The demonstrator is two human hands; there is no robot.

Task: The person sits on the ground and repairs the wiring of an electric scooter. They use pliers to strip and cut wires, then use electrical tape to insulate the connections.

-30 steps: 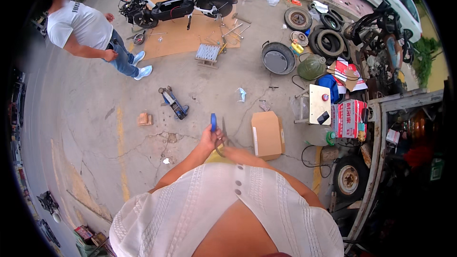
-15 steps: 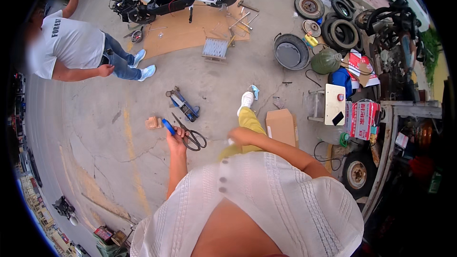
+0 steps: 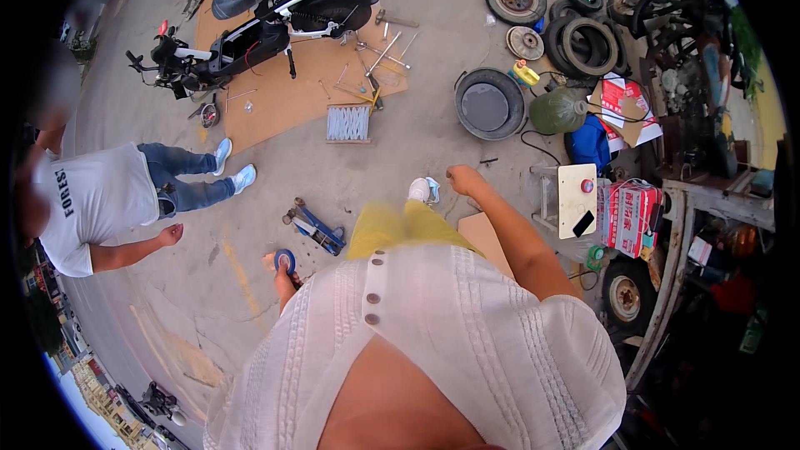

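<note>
Left grip (image 3: 286, 288): closed on the lower edge of the blue tape roll (image 3: 285, 262), with the wearer's blouse (image 3: 367, 350) coming up close to the wrist.
Tape: at 12 o'clock from the left grip, touching the fingers, its round face and centre hole turned toward the camera.
Beside the fingers: a dark piece (image 3: 297, 280) at 1 o'clock, too small to identify.
Ground near the tape: a tan block (image 3: 269, 261) at 9 o'clock, partly overlapped by the roll in this view; a blue-and-black floor jack (image 3: 317, 229) at 1 o'clock.
Right grip (image 3: 462, 178): fingers curled in, well apart from the tape at about 2 o'clock; whether it is fully closed or holds anything, I cannot tell.
Around the right grip: a pale blue face mask (image 3: 433, 190) and a white shoe (image 3: 418, 191) near 8 o'clock; a cardboard box (image 3: 481, 233) at 5 o'clock, partly behind the forearm; a black tub (image 3: 513, 107) at 1 o'clock.
Bench (image 3: 569, 204): pale-topped, at 3 o'clock from the right grip, carrying a black phone (image 3: 583, 223).
Co-worker (image 3: 104, 200): at 10 o'clock from the left grip, one arm extended, well apart from the tape.
Scooter (image 3: 250, 42): beyond the jack, toward 11 o'clock, above cardboard sheeting (image 3: 275, 104).
</note>
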